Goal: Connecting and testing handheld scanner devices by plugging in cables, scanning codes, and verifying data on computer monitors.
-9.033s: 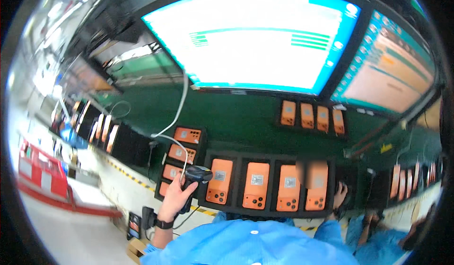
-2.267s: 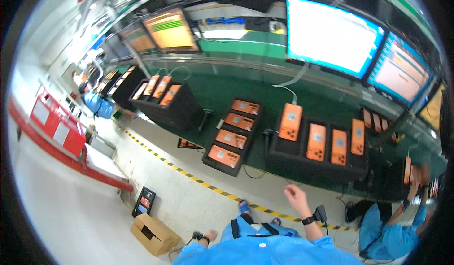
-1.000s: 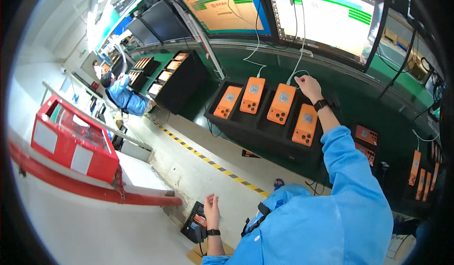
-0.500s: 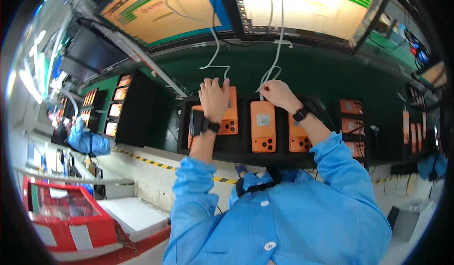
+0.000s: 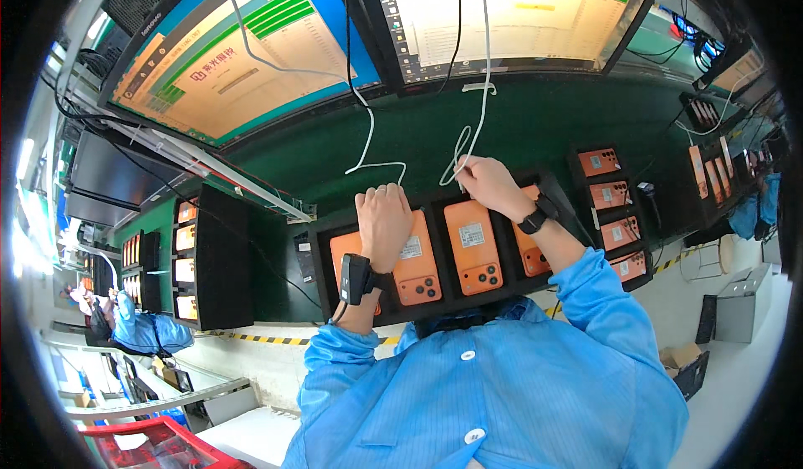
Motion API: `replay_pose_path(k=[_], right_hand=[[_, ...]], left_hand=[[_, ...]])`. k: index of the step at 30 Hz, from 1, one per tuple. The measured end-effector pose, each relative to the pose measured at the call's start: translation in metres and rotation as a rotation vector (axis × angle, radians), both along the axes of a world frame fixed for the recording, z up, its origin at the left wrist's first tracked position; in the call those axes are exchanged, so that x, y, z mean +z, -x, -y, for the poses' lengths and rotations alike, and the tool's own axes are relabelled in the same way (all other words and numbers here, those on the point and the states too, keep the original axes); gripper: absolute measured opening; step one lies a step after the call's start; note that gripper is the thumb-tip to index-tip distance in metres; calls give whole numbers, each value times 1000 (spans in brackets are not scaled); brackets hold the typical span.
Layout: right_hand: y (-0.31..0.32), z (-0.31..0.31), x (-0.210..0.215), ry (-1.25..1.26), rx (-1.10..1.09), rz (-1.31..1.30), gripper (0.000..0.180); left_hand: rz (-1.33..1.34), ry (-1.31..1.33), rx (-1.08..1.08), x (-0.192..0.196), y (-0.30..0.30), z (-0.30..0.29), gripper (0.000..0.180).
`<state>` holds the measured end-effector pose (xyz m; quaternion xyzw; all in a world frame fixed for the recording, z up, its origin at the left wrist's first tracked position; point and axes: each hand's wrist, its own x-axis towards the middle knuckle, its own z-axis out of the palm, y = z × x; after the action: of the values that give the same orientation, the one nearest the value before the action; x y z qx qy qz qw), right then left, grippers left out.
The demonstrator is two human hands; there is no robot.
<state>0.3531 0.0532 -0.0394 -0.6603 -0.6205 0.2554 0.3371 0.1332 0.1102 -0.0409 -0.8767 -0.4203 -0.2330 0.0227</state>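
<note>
My left hand (image 5: 385,223) lies over the upper part of an orange phone (image 5: 417,287), its fingers bent round a white cable (image 5: 386,165) at the top edge. The fingertips are partly hidden. At the top of the middle orange phone (image 5: 477,273), my right hand (image 5: 490,188) pinches a second white cable (image 5: 483,105), which loops just beside the fingers. Both phones lie back up, camera block towards me, in a black tray (image 5: 435,311). Partly under my left wrist is another orange phone (image 5: 343,251); one more orange phone (image 5: 534,261) sits below my right forearm.
Two monitors (image 5: 242,67) (image 5: 519,25) stand behind the green bench top (image 5: 309,176). More orange phones fill a black rack (image 5: 615,193) on the right and a black rack (image 5: 222,251) on the left. A person in blue (image 5: 155,327) is far left.
The view has shifted, so the tray and phones appear lower and tilted. Both hands stay at the tops of the same phones, with the cables at their fingers.
</note>
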Motion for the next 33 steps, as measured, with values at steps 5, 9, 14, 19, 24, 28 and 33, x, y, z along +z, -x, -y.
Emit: replay_pose_path(k=[5,9,14,19,24,28,33], right_hand=[[5,-4,7,75,-51,-254,27],[3,27,0,-137,-254,-266,28],[43,50,22,-212,-115,-214,20],[53,129,14,-283,148,-152,12],[21,236,-26,-178,-210,75,15],[-11,250,-1,184,-688,56,46],[-30,223,-26,232,-573,77,55]], left_hand=[[-46,29,27,-7,7,-10,18],[-373,-64,-85,-16,-11,-22,5],[-235,148,158,-22,29,-31,18],[112,484,-169,46,36,14,29],[27,39,125,33,113,46,42],[-268,69,509,27,168,82,66],[-168,657,469,28,194,92,69]])
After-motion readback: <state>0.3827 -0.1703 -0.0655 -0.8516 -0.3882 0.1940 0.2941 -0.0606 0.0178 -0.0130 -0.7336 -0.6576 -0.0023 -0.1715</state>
